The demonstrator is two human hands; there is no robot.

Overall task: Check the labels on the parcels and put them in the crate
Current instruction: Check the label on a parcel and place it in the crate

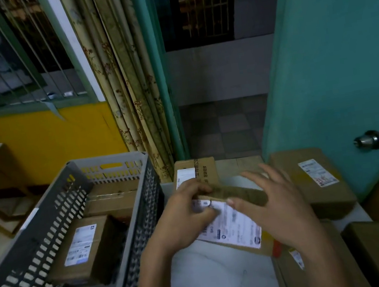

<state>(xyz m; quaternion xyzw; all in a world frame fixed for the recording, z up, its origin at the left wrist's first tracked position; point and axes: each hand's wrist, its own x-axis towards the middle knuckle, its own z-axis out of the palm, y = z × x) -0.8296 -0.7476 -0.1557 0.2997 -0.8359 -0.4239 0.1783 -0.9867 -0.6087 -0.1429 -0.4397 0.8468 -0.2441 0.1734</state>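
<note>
At centre frame I'm gripping a labelled parcel point(229, 216) with my left hand point(185, 220), right hand point(271, 204) spread loose beside it. Two parcels point(86, 247) are lying in the grey crate point(132, 225) at lower left; several are waiting at right point(312, 179).

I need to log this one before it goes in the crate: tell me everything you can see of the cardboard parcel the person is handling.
The brown cardboard parcel with the large white label is a flattish box lying tilted on the white table top, between the grey perforated plastic crate and other brown boxes. Its label faces up, with barcodes and print too blurred to read. The left hand grips its far left corner; the right hand lies across its right side, fingers spread.
</note>
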